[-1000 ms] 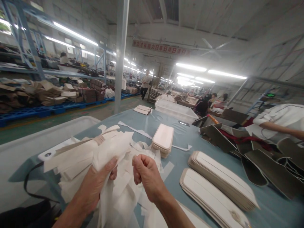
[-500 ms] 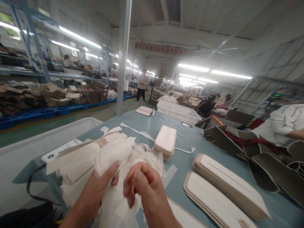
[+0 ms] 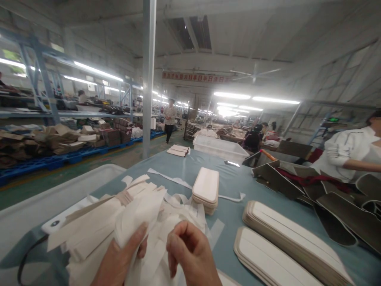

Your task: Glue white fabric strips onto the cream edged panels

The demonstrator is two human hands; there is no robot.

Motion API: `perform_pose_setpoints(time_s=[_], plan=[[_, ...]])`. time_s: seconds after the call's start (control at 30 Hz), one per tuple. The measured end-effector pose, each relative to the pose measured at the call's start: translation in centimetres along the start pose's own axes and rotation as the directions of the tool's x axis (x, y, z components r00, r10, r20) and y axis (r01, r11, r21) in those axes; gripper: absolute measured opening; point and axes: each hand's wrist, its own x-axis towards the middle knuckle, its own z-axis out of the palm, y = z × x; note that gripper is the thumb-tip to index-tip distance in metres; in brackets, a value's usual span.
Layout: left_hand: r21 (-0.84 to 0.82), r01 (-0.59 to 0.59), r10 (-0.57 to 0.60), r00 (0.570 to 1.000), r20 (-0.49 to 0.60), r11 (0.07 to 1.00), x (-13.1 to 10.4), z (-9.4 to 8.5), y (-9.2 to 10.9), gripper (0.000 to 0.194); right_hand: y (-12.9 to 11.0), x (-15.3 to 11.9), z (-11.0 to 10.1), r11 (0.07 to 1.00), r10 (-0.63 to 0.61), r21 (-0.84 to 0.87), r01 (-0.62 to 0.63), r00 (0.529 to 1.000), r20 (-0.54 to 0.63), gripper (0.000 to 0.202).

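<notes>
My left hand [image 3: 123, 254] grips a bundle of thin cream fabric sheets [image 3: 135, 216], its thumb across the front. Just to the right, my right hand [image 3: 192, 252] has its fingers curled with thumb and fingertips together; whatever may be pinched there is too small to make out. Beneath and around both hands lie loose cream strips [image 3: 86, 234] in a heap. Beyond the hands stands a short stack of rounded cream panels [image 3: 206, 186]. Right of my right hand are two stacks of longer panels, a nearer long stack [image 3: 268, 258] and a farther long stack [image 3: 294, 230].
A blue-green cover [image 3: 229, 222] lies over the table. White plastic bins stand at left [image 3: 59, 190] and at the far end [image 3: 220, 147]. Dark curved pieces [image 3: 333, 214] pile up at right, near a person in a white top [image 3: 336, 149]. A metal post [image 3: 148, 99] rises beyond the table.
The view has tilted up and turned slightly, so the table sits lower. My right hand has shifted slightly right of the bundle; my left hand keeps its grip. The distant walking person appears farther left.
</notes>
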Motion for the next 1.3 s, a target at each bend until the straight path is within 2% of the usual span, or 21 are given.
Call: perform_pose_setpoints(time_s=[0.03, 0.1, 0.2, 0.33, 0.53, 0.7, 0.8, 0.97, 1.07, 1.17, 1.23, 1.3], plan=[[-0.015, 0.000, 0.000, 1.000, 0.007, 1.000, -0.1, 0.0, 0.1, 0.070, 0.2, 0.8, -0.2, 0.998, 0.056, 0.009, -0.056, 0.994, -0.095, 0.058], [-0.049, 0.012, -0.009, 0.998, 0.065, 0.999, -0.1, -0.1, 0.4, 0.069, 0.4, 2.0, -0.5, 0.989, 0.143, 0.000, -0.145, 0.973, -0.181, 0.070], [-0.067, 0.001, 0.008, 0.991, 0.131, 0.998, -0.1, -0.3, 0.7, 0.064, 0.3, 3.2, -0.7, 0.977, 0.198, -0.058, -0.206, 0.973, -0.123, 0.075], [-0.080, -0.047, 0.058, 0.989, 0.139, 0.996, -0.4, -0.1, 0.9, 0.059, 0.0, 4.2, 0.0, 0.965, 0.252, -0.064, -0.256, 0.966, -0.064, 0.076], [-0.101, -0.090, 0.101, 0.989, 0.107, 0.991, -0.8, 0.3, 0.2, 0.048, 0.3, 5.4, 0.9, 0.973, 0.200, -0.116, -0.199, 0.980, -0.008, 0.053], [-0.085, -0.023, 0.028, 0.998, 0.053, 0.996, 0.2, -0.5, -0.8, 0.060, 0.2, 6.5, 0.0, 0.949, 0.092, -0.307, -0.076, 0.995, 0.038, 0.044], [-0.067, 0.010, -0.011, 1.000, -0.022, 0.998, 0.8, -0.9, -0.8, 0.063, 0.2, 7.8, -0.9, 0.930, 0.038, -0.366, -0.036, 0.999, -0.001, 0.044], [-0.108, 0.051, -0.056, 0.997, -0.045, 0.993, 1.6, -1.2, -0.8, 0.067, 0.2, 10.9, -3.1, 0.897, 0.008, -0.440, -0.052, 0.995, -0.100, 0.048], [-0.133, 0.057, -0.065, 0.996, -0.062, 0.989, 2.0, -1.3, -1.2, 0.071, -0.3, 13.1, -5.2, 0.806, 0.058, -0.577, -0.131, 0.988, -0.144, 0.043], [-0.140, 0.042, -0.051, 0.997, -0.060, 0.989, 2.4, -1.5, -1.6, 0.076, -0.8, 14.4, -7.0, 0.725, 0.199, -0.644, -0.244, 0.970, -0.143, 0.029], [-0.128, 0.047, -0.053, 0.998, -0.044, 0.991, 2.5, -1.5, -1.6, 0.080, -0.9, 14.4, -7.4, 0.686, 0.308, -0.666, -0.293, 0.946, -0.100, 0.032], [-0.109, 0.058, -0.061, 0.998, -0.017, 0.992, 2.6, -1.2, -1.5, 0.081, -0.8, 13.6, -6.9, 0.672, 0.364, -0.674, -0.307, 0.930, -0.060, 0.034]])
